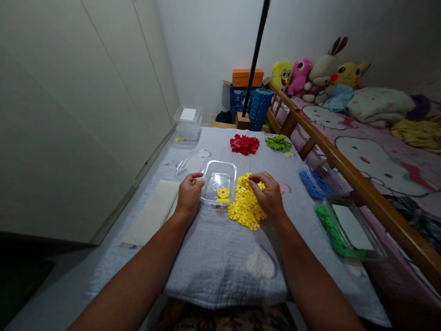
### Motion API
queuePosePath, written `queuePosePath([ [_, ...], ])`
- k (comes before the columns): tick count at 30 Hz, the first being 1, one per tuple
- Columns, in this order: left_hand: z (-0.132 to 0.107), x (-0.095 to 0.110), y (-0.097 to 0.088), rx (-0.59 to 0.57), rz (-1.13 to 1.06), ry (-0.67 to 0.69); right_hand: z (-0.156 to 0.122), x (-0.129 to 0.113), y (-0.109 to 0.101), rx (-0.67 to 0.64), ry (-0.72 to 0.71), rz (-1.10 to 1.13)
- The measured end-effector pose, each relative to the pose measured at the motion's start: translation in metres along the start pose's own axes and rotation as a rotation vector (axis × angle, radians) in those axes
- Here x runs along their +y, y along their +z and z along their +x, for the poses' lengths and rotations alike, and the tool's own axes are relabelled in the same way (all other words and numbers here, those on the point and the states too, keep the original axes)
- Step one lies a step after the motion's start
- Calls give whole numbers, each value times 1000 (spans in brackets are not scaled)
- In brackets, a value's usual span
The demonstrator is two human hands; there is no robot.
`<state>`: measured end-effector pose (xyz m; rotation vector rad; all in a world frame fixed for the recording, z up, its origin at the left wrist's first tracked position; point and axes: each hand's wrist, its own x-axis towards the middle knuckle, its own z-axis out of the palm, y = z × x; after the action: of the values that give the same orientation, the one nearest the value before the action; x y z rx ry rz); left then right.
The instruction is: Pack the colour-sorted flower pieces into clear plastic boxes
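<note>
My left hand (190,192) is at the left side of a clear plastic container (206,198), thumb and forefinger closed on its rim. Inside the container lie a few yellow snowflake discs (223,192), one flat and one seen nearly edge-on. To its right, a heap of yellow snowflake discs (246,207) is spread on the cloth, touching or very near the container. Over the upper right of this heap is my right hand (268,193), its thumb and forefinger pinched together. Whatever sits between those fingertips is too small or hidden to make out.
Red pieces (244,144) and light green pieces (278,143) lie in piles at the back. Clear boxes of blue pieces (315,184) and green pieces (339,234) stand right, beside a wooden bed rail (330,158). At left are a clear lid (193,162), stacked containers (188,122) and a folded cloth (151,214).
</note>
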<state>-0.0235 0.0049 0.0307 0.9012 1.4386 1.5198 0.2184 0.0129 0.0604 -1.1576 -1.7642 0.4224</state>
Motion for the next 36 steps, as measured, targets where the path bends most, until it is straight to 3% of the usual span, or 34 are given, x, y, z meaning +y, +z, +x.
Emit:
queuePosePath([
  [5, 0, -1, 0, 2, -4, -5, -9, -24, 31, -157, -162, -61],
  [12, 0, -1, 0, -9, -1, -4, -19, -20, 47, -250, -214, -154],
  [18, 0, -2, -1, -6, 7, -2, -17, -15, 40, -298, -180, -139],
  [25, 3, 0, -2, 27, -19, -18, -13, 0, 18, -244, -106, -205],
  [30, 4, 2, -2, 48, -40, -28, -34, -1, 14, -350, -112, -346],
  [36, 5, -1, -3, 48, -43, -20, -70, -10, 12, -484, -252, -466],
])
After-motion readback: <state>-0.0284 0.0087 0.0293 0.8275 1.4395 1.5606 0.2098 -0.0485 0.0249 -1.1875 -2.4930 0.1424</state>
